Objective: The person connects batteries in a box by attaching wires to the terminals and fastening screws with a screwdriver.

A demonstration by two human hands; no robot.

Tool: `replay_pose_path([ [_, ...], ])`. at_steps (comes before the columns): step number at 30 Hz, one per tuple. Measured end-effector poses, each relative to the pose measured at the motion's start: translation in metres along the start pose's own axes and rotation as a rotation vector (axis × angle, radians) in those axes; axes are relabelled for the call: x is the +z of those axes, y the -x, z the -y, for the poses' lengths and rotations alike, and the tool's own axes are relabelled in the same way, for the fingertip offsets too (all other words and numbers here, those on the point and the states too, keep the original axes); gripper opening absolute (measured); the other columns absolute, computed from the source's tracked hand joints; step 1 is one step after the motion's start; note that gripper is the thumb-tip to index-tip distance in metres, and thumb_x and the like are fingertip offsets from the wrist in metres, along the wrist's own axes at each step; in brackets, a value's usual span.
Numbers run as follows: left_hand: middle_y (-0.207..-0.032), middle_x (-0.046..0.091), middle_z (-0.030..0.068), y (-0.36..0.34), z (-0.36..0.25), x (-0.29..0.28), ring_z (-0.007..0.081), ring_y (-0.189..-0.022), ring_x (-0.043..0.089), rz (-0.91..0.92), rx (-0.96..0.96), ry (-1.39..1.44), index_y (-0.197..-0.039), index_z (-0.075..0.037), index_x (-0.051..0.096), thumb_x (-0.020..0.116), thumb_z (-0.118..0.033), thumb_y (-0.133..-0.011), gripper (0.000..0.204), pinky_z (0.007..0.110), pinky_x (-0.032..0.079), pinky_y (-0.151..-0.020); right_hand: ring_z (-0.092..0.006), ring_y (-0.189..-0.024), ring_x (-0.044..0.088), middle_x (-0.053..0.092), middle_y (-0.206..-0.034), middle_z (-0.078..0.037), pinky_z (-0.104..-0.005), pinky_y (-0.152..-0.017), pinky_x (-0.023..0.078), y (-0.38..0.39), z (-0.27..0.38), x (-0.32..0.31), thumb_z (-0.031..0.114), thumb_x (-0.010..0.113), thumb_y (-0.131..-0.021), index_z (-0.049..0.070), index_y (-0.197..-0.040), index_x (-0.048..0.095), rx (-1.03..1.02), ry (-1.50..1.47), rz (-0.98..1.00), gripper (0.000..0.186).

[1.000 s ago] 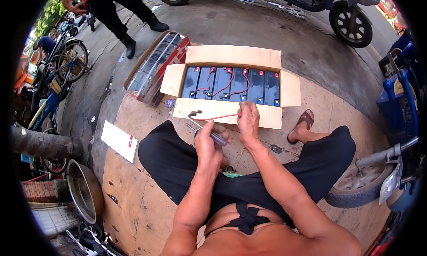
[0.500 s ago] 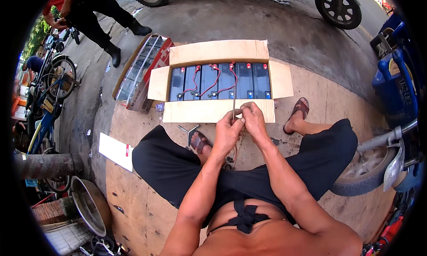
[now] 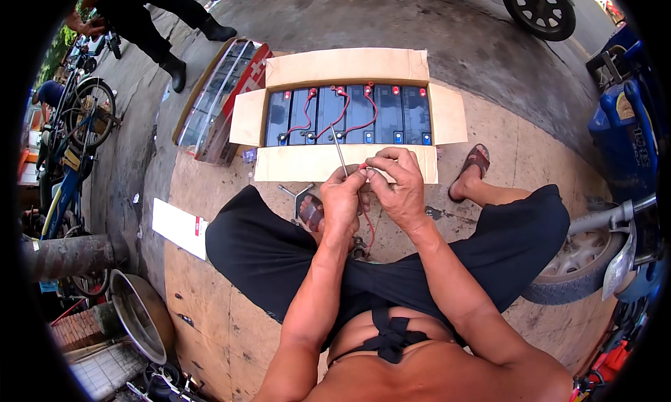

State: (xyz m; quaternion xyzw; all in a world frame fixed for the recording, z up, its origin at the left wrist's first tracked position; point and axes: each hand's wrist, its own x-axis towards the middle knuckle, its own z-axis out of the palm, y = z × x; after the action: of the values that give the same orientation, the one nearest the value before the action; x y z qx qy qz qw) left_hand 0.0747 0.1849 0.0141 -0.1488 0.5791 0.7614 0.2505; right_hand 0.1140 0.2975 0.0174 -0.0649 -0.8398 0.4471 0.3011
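Note:
My left hand [image 3: 341, 201] is closed round a screwdriver [image 3: 339, 149], its thin metal shaft pointing up and away and its handle hidden in the palm. A red wire [image 3: 370, 229] hangs below the hands, with its red end between my fingertips. My right hand [image 3: 398, 187] pinches that end from the other side. Just beyond my hands, an open cardboard box [image 3: 346, 163] holds a row of dark batteries [image 3: 386, 115]. Curved red wires [image 3: 342, 117] join several of their terminals; the right-hand batteries have bare red and blue terminals.
A second box of batteries [image 3: 227, 88] stands left of the first. A T-shaped wrench [image 3: 297, 192] lies by my left foot, and a white sheet [image 3: 178, 227] by my left knee. A metal basin [image 3: 143, 318], a wheel [image 3: 576, 266] and a standing person [image 3: 168, 46] surround the board.
The screwdriver has tilted from upright toward the left. My hands have moved slightly apart, and the red wire's end now shows between the fingertips.

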Motion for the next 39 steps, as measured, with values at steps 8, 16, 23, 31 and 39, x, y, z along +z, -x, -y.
replay_pose_path([
  [8,-0.061,0.055,0.0033,0.008,-0.006,-0.006,0.0104,-0.042,0.048,0.026,-0.02,0.007,-0.094,0.002,0.061,0.063,-0.009,-0.084,0.015,0.024,0.037,-0.036,-0.0238,-0.085,0.059,0.063,-0.091,-0.005,-0.0333,-0.071,0.049,0.002,-0.009,-0.001,0.009,0.069,-0.074,0.008,-0.093,0.07,-0.01,0.13,0.082,0.019],
  [16,-0.06,0.054,0.0034,0.005,-0.003,-0.012,0.0112,-0.041,0.048,0.015,-0.024,0.05,-0.092,0.001,0.061,0.064,-0.011,-0.084,0.016,0.025,0.037,-0.035,-0.0237,-0.082,0.061,0.064,-0.09,-0.005,-0.0328,-0.07,0.049,-0.002,-0.009,-0.005,0.008,0.069,-0.076,0.009,-0.099,0.07,-0.075,0.14,0.211,0.023],
  [23,-0.06,0.054,0.0031,0.007,-0.004,-0.01,0.0108,-0.041,0.048,0.027,-0.032,0.07,-0.092,0.001,0.061,0.065,-0.011,-0.083,0.015,0.024,0.037,-0.035,-0.0195,-0.084,0.063,0.065,-0.092,-0.008,-0.0297,-0.073,0.05,0.003,-0.017,-0.003,0.009,0.065,-0.084,0.004,-0.106,0.067,0.278,-0.198,0.285,0.023],
  [31,-0.056,0.053,0.0039,0.005,0.002,-0.008,0.0117,-0.04,0.047,0.053,0.044,0.015,-0.092,0.001,0.06,0.063,-0.013,-0.085,0.016,0.024,0.038,-0.036,-0.0136,-0.085,0.06,0.064,-0.097,-0.01,-0.0263,-0.073,0.049,-0.002,-0.009,-0.004,0.01,0.063,-0.086,-0.005,-0.115,0.057,0.731,-0.697,0.276,0.034],
  [39,-0.062,0.057,0.0044,0.007,0.007,0.001,0.0111,-0.046,0.051,0.015,0.054,-0.009,-0.094,0.001,0.061,0.063,-0.017,-0.087,0.02,0.024,0.04,-0.04,-0.013,-0.081,0.063,0.066,-0.096,-0.007,-0.0259,-0.07,0.052,0.007,-0.023,0.004,0.011,0.059,-0.088,0.002,-0.107,0.061,0.928,-0.829,0.238,0.021],
])
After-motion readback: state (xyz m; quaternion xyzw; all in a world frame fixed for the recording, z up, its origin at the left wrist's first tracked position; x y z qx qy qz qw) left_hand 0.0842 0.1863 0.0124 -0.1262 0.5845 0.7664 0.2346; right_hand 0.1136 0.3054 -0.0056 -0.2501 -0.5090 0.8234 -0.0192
